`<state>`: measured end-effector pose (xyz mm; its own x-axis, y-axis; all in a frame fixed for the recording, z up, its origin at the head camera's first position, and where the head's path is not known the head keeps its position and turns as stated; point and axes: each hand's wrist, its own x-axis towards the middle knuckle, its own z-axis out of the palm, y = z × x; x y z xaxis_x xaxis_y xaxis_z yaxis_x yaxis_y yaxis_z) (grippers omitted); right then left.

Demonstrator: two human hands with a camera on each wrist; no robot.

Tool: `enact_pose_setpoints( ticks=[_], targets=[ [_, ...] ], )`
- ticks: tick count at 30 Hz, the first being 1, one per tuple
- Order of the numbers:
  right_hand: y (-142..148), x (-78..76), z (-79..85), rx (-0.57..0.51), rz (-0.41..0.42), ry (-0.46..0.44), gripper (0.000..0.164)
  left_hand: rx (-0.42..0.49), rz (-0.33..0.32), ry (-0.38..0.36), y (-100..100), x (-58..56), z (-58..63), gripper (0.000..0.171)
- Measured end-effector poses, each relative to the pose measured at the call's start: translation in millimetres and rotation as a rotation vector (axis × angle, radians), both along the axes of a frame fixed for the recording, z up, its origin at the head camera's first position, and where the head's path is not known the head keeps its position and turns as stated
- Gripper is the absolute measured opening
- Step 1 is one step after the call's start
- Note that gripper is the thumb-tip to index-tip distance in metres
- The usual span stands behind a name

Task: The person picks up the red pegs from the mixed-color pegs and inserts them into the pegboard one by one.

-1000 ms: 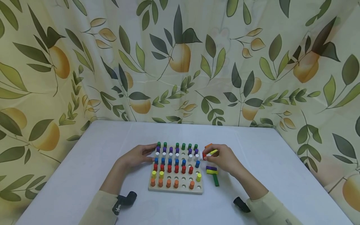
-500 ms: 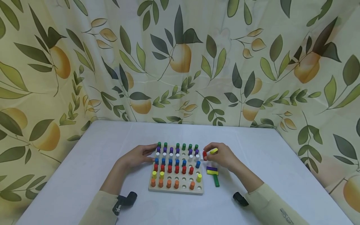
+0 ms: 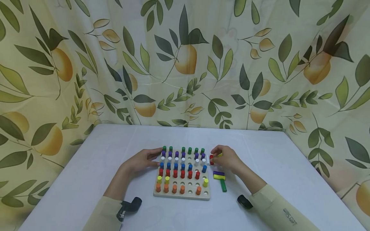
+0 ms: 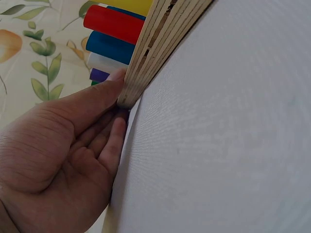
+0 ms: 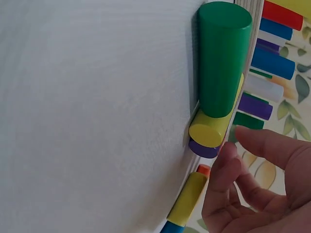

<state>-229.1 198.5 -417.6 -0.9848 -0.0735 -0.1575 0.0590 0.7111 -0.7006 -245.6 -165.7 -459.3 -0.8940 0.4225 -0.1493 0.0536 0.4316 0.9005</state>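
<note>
A wooden pegboard (image 3: 185,196) stands on the white table, filled with rows of coloured pegs. Beside its left edge is my left hand (image 3: 140,160), thumb and fingers touching the board's side; in the left wrist view the thumb (image 4: 97,97) lies along the edge. My right hand (image 3: 227,158) hovers at the board's far right over loose pegs. A red peg (image 3: 211,160) lies by its fingertips, and a yellow peg (image 5: 189,196) is partly covered by it in the head view. Nothing shows between thumb and fingers in the right wrist view.
Right of the board lie a purple peg (image 3: 218,173), another yellow peg (image 3: 219,177) and a green peg (image 3: 223,185). A white peg (image 3: 207,160) rests against the board's right side. A patterned curtain (image 3: 185,96) hangs behind the table.
My right hand has shifted slightly, and the orange peg seen beyond its fingers a second ago is hidden now. The left hand and the board look steady, apart from a slight camera shift.
</note>
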Motion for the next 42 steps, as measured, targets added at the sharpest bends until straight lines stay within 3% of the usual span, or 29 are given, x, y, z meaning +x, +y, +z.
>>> enact_pose_setpoints(
  ticks=[17, 28, 42],
  targets=[
    [-1.9, -7.5, -5.9, 0.048, 0.019, -0.074, 0.029, 0.008, 0.013, -0.009, 1.1, -1.5, -2.3, 0.066],
    [2.6, -5.6, -6.6, 0.102, 0.052, -0.057, 0.028, 0.007, 0.005, -0.001, 0.9, 0.0, -0.8, 0.066],
    [5.7, -2.9, -7.7, 0.120, 0.003, 0.009, 0.031, -0.006, 0.008, 0.005, -0.2, -1.6, -3.3, 0.066]
  ],
)
